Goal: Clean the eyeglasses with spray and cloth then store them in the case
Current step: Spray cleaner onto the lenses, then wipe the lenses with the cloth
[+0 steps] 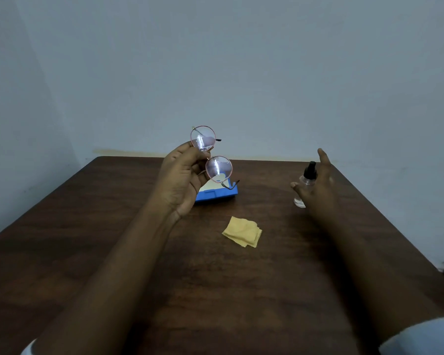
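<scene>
Nearest the camera, two forearms are being stretched out over the dark wooden table (215, 290), with a bit of white sleeve being shown at each bottom corner. A little further in, around the centre, the yellow cloth (242, 231) is being left folded flat on the wood. It's probably being kept dry there and in easy reach for the wiping step.

Past that, on the left, the eyeglasses (212, 156) are being held up off the table by the left hand (180, 180). The fingers are being curled around the frame near the bridge, with one lens being stacked above the other. My guess is they're being gripped by the metal so no prints are being put on the glass, and being angled rightward so both lenses are being offered to the spray. Glare is being caught on both, so whether they're wet can't be told.

Just behind the glasses, the blue case (215, 196) is being left on the table, apparently open, ready for later.

On the right, the spray bottle (303, 184) is being stood upright, and the right hand (315, 185) is being held right at it with its fingers spread wide and straight, nothing being gripped. Whether the bottle is actually being touched can't be told. It looks like the spraying stage.

Far back, only a plain grey wall is being seen.
</scene>
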`<state>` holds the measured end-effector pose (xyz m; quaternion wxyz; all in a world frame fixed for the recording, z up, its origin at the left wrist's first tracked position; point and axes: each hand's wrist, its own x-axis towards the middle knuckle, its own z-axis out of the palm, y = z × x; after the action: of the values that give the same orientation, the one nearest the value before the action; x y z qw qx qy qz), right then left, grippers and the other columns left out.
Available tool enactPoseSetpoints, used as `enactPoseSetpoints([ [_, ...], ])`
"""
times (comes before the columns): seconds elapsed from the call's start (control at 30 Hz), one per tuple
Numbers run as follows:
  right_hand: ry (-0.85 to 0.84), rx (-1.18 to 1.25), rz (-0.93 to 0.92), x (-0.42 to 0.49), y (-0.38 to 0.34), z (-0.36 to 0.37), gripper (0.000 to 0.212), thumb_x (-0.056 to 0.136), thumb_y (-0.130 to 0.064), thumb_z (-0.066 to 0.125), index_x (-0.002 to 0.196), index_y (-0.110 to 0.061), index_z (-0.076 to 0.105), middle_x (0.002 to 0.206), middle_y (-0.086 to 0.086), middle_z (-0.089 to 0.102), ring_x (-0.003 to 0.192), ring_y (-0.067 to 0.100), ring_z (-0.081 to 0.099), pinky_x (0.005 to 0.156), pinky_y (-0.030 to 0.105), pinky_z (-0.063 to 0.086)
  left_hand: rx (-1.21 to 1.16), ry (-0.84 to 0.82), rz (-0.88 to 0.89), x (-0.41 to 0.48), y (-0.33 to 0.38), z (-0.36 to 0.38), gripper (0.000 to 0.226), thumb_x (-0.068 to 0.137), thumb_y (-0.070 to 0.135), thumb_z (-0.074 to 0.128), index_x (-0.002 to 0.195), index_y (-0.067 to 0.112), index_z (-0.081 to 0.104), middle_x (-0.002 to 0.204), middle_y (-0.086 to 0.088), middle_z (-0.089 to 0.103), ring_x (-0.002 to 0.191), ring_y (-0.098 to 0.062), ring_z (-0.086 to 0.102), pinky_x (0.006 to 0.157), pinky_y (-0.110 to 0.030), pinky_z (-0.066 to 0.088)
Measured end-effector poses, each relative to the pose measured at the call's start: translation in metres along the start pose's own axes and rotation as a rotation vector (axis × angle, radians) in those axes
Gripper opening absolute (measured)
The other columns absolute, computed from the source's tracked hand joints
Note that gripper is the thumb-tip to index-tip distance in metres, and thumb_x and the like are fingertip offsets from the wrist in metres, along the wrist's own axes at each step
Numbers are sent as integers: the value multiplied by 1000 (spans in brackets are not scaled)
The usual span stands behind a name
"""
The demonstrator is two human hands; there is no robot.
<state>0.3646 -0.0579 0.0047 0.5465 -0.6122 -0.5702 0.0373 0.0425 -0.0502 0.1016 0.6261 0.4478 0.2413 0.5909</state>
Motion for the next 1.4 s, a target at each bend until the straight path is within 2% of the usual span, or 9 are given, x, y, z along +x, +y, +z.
enactPoseSetpoints([
  [0.27, -56, 43, 91, -4, -7, -2, 107, 93, -8, 77, 166, -40, 6, 109, 1, 59, 95, 28, 64, 70, 46, 62, -68, -60, -28, 2, 0, -4, 25, 93, 4, 60, 96, 10, 83, 73, -14, 57, 83, -36, 54, 66, -33, 60],
  [0.37, 59, -364, 86, -2, -25, -9, 103, 94, -38, 76, 167, -34, 3, 141, 9, 55, 130, 41, 51, 106, 61, 44, -71, -83, -30, 1, 0, -5, 27, 94, 4, 59, 95, 12, 84, 68, -11, 57, 82, -35, 54, 68, -32, 60],
  [0.5, 228, -435, -196, -17, -67, -4, 61, 100, -42, 65, 152, -22, 41, 135, 9, 58, 121, 32, 50, 101, 57, 43, -62, -85, -29, 1, -1, -4, 26, 97, 4, 59, 99, 11, 84, 69, -8, 59, 81, -32, 59, 67, -31, 60],
  [0.63, -450, -252, -403, -47, -107, 25, 11, 99, -40, 58, 89, -34, 59, 86, -18, 53, 84, 7, 53, 74, 38, 43, -80, -70, -48, 0, -2, -1, 26, 99, 1, 57, 105, 6, 81, 75, -5, 62, 77, -23, 63, 67, -31, 60],
  [0.7, -788, -422, -391, -59, -111, 43, 21, 100, -49, 56, 94, -29, 58, 93, -11, 50, 90, 10, 49, 81, 37, 43, -66, -67, -56, -2, -3, 1, 24, 99, 1, 58, 109, 3, 79, 75, -6, 65, 76, -23, 67, 71, -33, 62],
  [0.83, -937, -613, -305, -66, -109, 55, 36, 102, -47, 56, 129, -24, 58, 124, -1, 53, 114, 19, 50, 96, 36, 46, -73, -35, -52, -4, -6, 2, 16, 99, 0, 61, 112, 2, 71, 73, -10, 68, 82, -29, 67, 71, -32, 61],
  [1.1, -821, -600, -165, -55, -108, 49, 12, 105, -26, 53, 108, -23, 65, 107, -2, 59, 99, 19, 58, 79, 29, 45, -23, -51, -50, -6, -6, 2, 19, 97, -1, 63, 104, 12, 76, 92, -6, 76, 76, -20, 73, 67, -28, 61],
  [1.2, -530, -300, 21, -49, -98, 41, 20, 102, -23, 62, 83, -28, 61, 83, -7, 66, 79, 17, 63, 64, 28, 47, 45, -74, -61, -8, -6, 3, 25, 93, 2, 66, 96, 23, 80, 97, -3, 77, 76, -16, 71, 68, -29, 58],
  [1.4, 94, 387, 133, -42, -107, 25, 14, 105, -15, 62, 98, -26, 68, 86, -18, 74, 79, -2, 67, 68, 14, 52, 21, -137, -68, -8, -11, 5, 22, 82, 6, 72, 100, 15, 81, 95, -12, 77, 85, -22, 75, 80, -40, 63],
])
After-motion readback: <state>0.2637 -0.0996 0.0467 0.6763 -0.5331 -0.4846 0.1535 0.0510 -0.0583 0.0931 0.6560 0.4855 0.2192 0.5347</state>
